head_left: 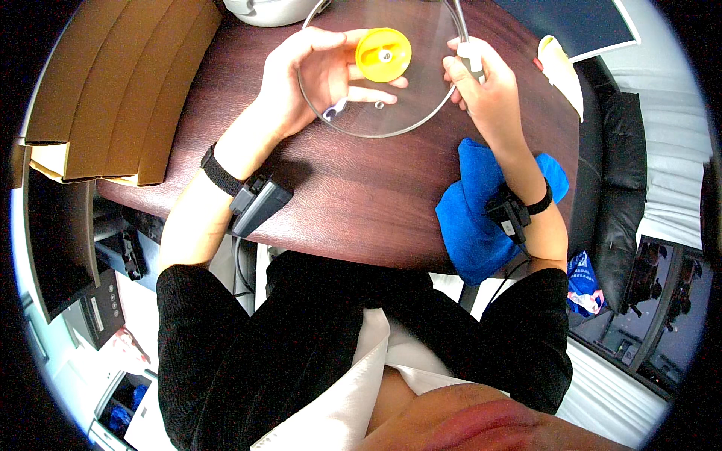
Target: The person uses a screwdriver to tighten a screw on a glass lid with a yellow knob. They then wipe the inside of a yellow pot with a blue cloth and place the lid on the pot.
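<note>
A clear round glass lid (410, 113) with a thin rim is raised over the dark table. My right hand (485, 83) is closed on the lid's right edge, where a small pale piece shows by the fingers; I cannot make out what it is. My left hand (301, 79) is at the lid's left side, seen partly through the glass. Its thumb and fingers pinch a round yellow knob (383, 55) with a metal screw in its middle. A small ring-like hole (379, 105) shows in the glass below the knob. Whether the knob touches the glass, I cannot tell.
A blue cloth (474, 218) lies at the table's right edge, under my right forearm. A brown cardboard box (128, 83) stands at the left. At the far side are a white rounded appliance (267, 10) and a dark screen-like panel (575, 26). A black seat (620, 180) is right of the table.
</note>
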`<state>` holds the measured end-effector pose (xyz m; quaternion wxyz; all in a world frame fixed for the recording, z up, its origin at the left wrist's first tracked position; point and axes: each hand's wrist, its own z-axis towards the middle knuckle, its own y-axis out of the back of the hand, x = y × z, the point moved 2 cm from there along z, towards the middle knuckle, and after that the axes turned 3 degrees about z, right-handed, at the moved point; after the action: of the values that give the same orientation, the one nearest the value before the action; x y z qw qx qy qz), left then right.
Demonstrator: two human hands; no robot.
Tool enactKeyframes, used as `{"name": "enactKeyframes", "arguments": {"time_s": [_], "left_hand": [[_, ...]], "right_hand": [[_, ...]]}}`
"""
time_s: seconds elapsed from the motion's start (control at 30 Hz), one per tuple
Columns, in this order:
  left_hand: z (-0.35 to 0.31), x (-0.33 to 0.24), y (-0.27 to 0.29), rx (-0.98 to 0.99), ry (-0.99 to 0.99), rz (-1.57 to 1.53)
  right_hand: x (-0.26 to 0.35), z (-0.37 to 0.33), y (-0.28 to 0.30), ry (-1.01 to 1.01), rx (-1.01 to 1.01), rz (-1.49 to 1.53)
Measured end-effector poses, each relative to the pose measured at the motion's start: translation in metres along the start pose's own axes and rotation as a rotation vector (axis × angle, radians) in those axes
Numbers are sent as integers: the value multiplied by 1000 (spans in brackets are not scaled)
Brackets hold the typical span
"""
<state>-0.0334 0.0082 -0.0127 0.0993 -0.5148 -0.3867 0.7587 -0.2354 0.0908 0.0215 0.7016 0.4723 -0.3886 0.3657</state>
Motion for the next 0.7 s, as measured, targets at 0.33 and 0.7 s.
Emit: {"name": "enactKeyframes", "arguments": {"time_s": [0.33,0.7], "left_hand": [[2,4,1,-35,82,-17],[3,3,2,-61,21,-37]], "right_hand": [[-7,7,13,-86,86,-118],[34,-9,41,172,136,-514]]}}
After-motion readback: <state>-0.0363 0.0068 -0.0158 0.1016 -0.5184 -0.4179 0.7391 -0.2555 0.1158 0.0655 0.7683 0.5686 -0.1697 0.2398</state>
